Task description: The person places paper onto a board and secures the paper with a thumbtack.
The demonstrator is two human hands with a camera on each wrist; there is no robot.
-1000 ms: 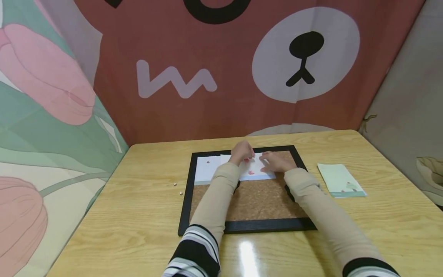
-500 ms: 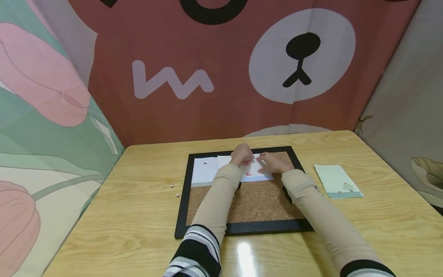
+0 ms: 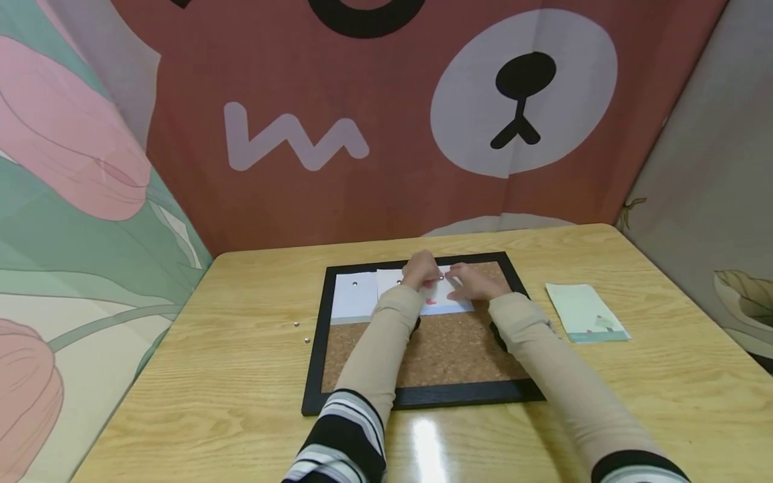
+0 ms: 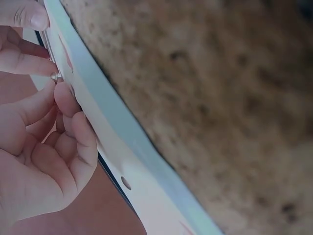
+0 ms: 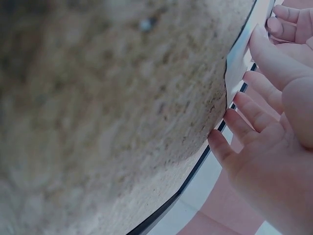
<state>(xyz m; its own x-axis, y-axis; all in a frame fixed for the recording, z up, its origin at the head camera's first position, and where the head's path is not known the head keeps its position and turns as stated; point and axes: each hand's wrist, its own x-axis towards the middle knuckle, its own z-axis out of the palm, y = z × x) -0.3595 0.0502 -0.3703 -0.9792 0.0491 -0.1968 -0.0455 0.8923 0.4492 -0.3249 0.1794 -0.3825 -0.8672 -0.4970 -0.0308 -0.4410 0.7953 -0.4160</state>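
A reddish-brown cloth backdrop [image 3: 398,194] printed with a bear's muzzle stands behind a wooden table [image 3: 235,376]. Near the table's far side, the left hand [image 3: 421,270] appears to pinch a small shiny pin [image 4: 55,77] between thumb and forefinger, against the white paper [image 3: 453,303] on the corkboard [image 3: 465,349]. The right hand [image 3: 477,282] lies just beside it, fingers spread, tips at the paper's right edge, gripping nothing. Whether the pin is fully in cannot be told.

Over the last second both hands have barely moved; a second pin [image 3: 398,282] in the paper has come into sight beside the left hand. The pinning therefore seems to be at the same stage, the held pin not yet let go.

Further left, another sheet [image 3: 353,302] bears a third pin [image 3: 355,284], all inside the black frame [image 3: 471,394]. Beyond the frame, loose pins [image 3: 306,340] rest on the table to the left, and a pale green notepad [image 3: 582,308] to the right. No brand or writing is readable; the paper and notepad show only small printed pictures, and the backdrop a pale zigzag.
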